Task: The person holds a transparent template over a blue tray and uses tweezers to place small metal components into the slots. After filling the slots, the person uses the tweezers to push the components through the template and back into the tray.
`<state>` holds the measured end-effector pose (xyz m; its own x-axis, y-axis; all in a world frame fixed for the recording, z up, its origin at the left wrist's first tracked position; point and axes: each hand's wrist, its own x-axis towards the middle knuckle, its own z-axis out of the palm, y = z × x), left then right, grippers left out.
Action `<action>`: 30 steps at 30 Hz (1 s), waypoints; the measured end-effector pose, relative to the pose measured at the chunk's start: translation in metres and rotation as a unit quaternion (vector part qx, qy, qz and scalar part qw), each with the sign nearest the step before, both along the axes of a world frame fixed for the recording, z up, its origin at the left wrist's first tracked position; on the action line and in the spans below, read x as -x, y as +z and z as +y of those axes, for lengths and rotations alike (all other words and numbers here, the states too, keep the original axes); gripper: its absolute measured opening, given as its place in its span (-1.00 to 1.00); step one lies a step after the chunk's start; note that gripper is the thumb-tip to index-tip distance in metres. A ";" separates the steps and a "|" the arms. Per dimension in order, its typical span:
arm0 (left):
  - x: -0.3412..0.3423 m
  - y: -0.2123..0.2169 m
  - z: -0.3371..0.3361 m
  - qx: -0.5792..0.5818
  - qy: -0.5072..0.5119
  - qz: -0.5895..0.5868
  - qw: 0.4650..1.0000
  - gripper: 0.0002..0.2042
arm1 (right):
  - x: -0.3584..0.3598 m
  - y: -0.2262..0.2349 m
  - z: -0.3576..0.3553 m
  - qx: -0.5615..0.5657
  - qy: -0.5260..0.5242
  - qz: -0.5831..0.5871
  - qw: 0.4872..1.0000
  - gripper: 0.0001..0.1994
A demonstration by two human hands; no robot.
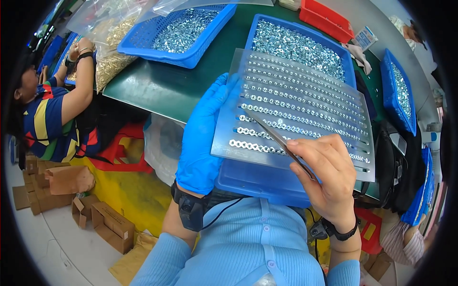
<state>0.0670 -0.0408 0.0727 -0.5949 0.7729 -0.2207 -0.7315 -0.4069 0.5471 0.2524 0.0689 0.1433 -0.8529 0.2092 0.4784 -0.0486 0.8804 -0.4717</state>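
Note:
My left hand [202,136], in a blue glove, grips the left edge of a clear slotted plate [296,159]; its fingers go partly behind it. Rows of small shiny metal nuts [281,100] sit in the plate's slots. The plate tilts toward me above a blue tray [260,181]. My bare right hand [327,174] pinches a pair of metal tweezers [274,135] over the lower rows. The tweezer tips point to the upper left, at the left end of a row; whether they touch a nut I cannot tell.
Behind the plate stands a blue basket [256,28] heaped with nuts. Another blue basket [179,61] of nuts is on the green table [157,88], beside a plastic bag of brass-coloured parts [112,66]. A red bin [327,21] is at the back. A co-worker [62,107] sits at the left.

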 end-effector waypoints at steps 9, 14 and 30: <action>-0.002 0.003 0.000 -0.005 -0.005 0.004 1.000 -0.59 | -0.005 -0.002 0.007 -0.019 0.005 0.016 1.000 -0.60; -0.001 0.002 -0.001 0.001 -0.005 -0.005 1.000 -0.58 | -0.016 -0.001 0.011 -0.008 -0.012 0.003 1.000 -0.62; 0.000 0.003 -0.001 -0.006 -0.007 -0.018 1.000 -0.55 | -0.056 0.001 0.033 0.033 -0.067 -0.018 0.997 -0.66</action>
